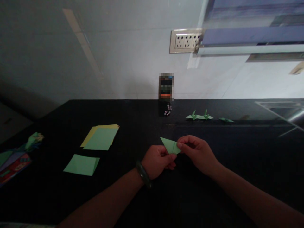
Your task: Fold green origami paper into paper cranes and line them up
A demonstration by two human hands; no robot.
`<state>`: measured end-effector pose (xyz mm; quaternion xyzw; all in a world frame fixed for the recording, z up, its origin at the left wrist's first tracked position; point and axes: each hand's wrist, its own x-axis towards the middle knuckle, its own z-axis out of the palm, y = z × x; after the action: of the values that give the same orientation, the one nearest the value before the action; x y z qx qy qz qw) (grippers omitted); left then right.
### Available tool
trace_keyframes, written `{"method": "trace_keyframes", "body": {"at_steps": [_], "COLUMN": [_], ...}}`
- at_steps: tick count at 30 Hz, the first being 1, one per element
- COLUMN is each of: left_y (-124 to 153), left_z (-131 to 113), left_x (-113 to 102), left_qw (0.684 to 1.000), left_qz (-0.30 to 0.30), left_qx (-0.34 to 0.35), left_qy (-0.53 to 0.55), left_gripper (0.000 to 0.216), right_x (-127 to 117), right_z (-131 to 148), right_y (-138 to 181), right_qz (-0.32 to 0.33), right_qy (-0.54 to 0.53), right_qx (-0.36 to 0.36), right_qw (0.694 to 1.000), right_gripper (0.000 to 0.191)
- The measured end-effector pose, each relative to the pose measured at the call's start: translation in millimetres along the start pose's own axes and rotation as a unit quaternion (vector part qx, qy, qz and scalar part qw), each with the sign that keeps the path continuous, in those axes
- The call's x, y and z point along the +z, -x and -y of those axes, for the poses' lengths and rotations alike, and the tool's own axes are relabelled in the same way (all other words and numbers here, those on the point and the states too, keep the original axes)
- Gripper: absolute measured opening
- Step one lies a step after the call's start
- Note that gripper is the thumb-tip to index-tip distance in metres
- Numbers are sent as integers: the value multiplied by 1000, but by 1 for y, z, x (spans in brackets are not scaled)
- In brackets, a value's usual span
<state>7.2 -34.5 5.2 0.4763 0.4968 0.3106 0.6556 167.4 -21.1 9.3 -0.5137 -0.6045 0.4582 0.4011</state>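
Note:
A light green piece of folded paper (169,145), triangular with a crease, is held up between both hands above the black countertop (133,126). My left hand (157,161), with a dark bangle (143,174) on its wrist, pinches the paper's lower edge between thumb and fingers. From the other side, my right hand (199,153) grips the right corner with thumb and forefinger. Fingers cover part of the paper's lower and right edges.
Left of my hands lie a stack of green and yellow paper sheets (102,139) and a folded green sheet (82,165). Folded green paper cranes (199,116) stand toward the back. A phone (166,87) with a beaded strap (168,109) leans on the wall. A sink edge (275,110) is at right.

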Motion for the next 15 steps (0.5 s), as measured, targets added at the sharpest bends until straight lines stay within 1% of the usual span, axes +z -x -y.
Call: {"method": "trace_keyframes", "body": {"at_steps": [5, 11, 15], "left_y": [1, 0, 0], "left_z": [-1, 2, 3], "left_x": [1, -1, 0], "left_qw": [1000, 1000, 999], "left_qz": [5, 20, 23], "left_qx": [-1, 14, 17], "left_qy": [5, 16, 20], "left_gripper": [12, 14, 15], "right_x": [0, -1, -1], "right_z": [0, -2, -2], "right_y": [1, 0, 1], "right_qz": [-14, -21, -31], "right_qy": [-2, 9, 5], "right_qx": [-13, -32, -59], "right_qw": [1000, 999, 998], "right_gripper": [16, 13, 12]}}
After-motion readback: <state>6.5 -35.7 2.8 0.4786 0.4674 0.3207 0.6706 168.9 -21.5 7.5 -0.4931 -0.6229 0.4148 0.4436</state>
